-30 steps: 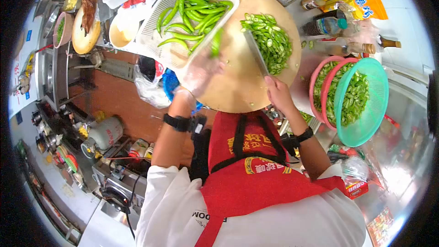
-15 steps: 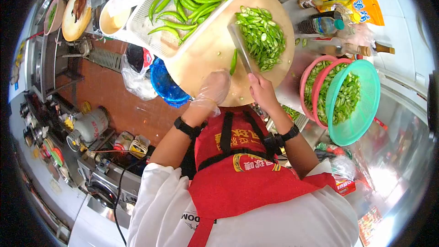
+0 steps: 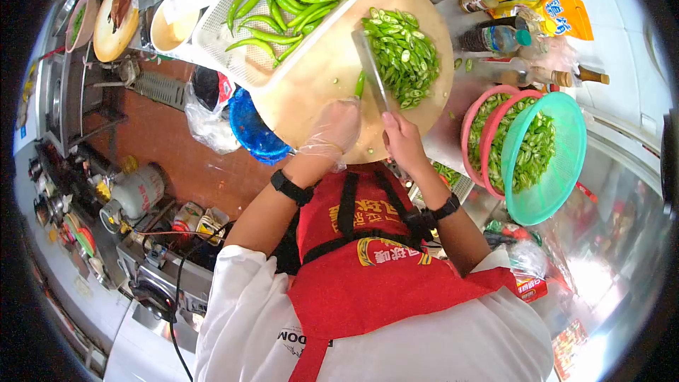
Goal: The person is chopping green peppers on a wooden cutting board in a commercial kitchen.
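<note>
My left hand, in a clear plastic glove, rests on the round cutting board with its fingers closed on a green chili pepper. Only the upper part of that pepper shows beyond the fingers. In my right hand is the handle of a kitchen knife. Its blade stands between the pepper and a heap of sliced green chili, along the heap's left side. Above my left hand, a white perforated basket of whole green chilies overlaps the board's edge.
At the right stand a green colander and pink baskets with sliced chili. Bottles and seasoning packets line the back right. A blue-lined bucket is below the board's left edge. A gas cylinder stands farther left.
My left hand has moved up and right onto the single chili and covers its lower part. The knife, still in my right hand, stays beside the sliced heap.
</note>
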Motion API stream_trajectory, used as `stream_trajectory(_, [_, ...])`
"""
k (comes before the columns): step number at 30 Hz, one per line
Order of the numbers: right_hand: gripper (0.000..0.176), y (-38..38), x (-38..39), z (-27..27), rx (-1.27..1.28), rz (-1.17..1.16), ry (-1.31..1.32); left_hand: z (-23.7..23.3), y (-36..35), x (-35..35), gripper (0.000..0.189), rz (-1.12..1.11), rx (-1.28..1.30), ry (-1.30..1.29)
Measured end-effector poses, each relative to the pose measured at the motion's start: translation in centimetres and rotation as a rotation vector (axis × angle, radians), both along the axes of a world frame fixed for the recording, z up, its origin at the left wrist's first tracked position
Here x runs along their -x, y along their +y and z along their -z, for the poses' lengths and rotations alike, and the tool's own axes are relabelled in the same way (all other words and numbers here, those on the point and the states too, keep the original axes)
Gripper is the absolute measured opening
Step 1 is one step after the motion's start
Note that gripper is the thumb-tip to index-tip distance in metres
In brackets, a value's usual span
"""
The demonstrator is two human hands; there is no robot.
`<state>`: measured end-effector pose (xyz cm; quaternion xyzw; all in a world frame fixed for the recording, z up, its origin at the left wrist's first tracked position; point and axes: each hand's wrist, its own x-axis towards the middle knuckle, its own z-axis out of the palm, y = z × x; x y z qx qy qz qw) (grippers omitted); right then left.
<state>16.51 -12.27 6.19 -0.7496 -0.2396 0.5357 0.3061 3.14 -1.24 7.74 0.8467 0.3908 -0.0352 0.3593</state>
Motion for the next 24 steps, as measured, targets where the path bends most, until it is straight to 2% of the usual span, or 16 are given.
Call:
stream_trajectory(4, [0.048, 0.2, 0.2, -0.6, -0.007, 0.029, -0.044, 0.8, 0.2, -0.2, 0.013, -0.011, -0.001, -0.025])
stream_trajectory(13, [0.045, 0.3, 0.1, -1.8, 0.025, 0.045, 0.061, 1.9, -0.6, -0.1, 0.014, -0.060, -0.043, -0.038])
stream_trajectory(22, [0.046, -0.2, 0.1, -0.2, -0.020, 0.014, 0.015, 2.8, -0.7, 0.1, 0.014, -0.061, -0.086, -0.087])
stream_trajectory(24, [0.046, -0.1, 0.1, -0.6, 0.054, 0.024, 0.020, 3.0, -0.7, -0.2, 0.015, -0.054, -0.102, -0.088])
